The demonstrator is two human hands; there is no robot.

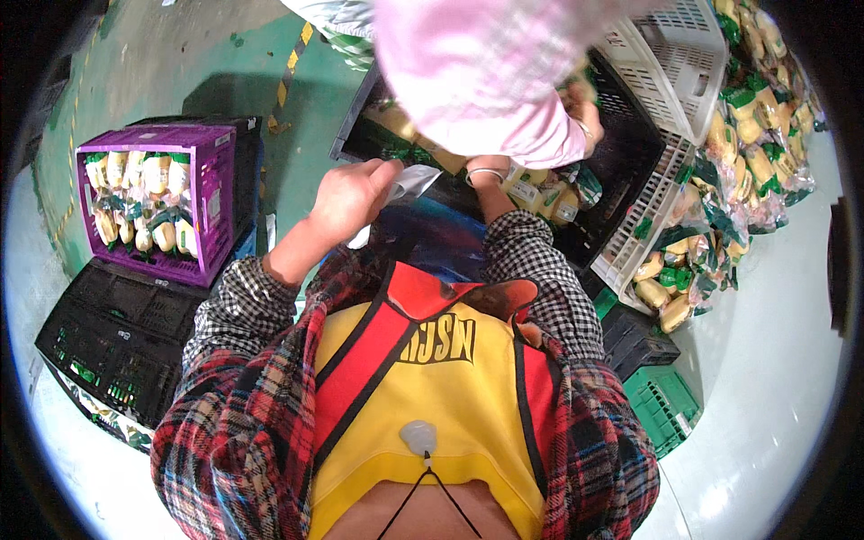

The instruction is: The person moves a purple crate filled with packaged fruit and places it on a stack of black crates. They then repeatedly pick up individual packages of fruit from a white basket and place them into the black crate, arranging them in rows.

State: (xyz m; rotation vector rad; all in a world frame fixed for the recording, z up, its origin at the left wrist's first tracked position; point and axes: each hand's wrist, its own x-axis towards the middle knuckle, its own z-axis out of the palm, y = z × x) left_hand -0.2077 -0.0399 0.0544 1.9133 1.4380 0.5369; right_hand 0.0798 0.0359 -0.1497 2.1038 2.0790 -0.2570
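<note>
My left hand (354,196) pinches a white sheet (410,185), paper or thin film, beside the near left edge of a black plastic crate (624,158). Bags of pale-yellow produce (533,192), shaped like butternut squashes, lie in that crate; some bear labels. My right hand (489,164), with a bangle at the wrist, reaches over the crate's near side. A pink sleeve covers its fingers, so whether it grips anything is hidden. A co-worker's hand (586,111), also banded at the wrist, is in the crate farther right.
A co-worker in pink (472,74) leans over the crate. Left, a purple crate (214,202) of bagged produce stands near a black crate (115,324). Right are white crates (665,67), heaped produce bags (749,155) and a green crate (665,408). Yellow-black tape (292,64) marks the floor.
</note>
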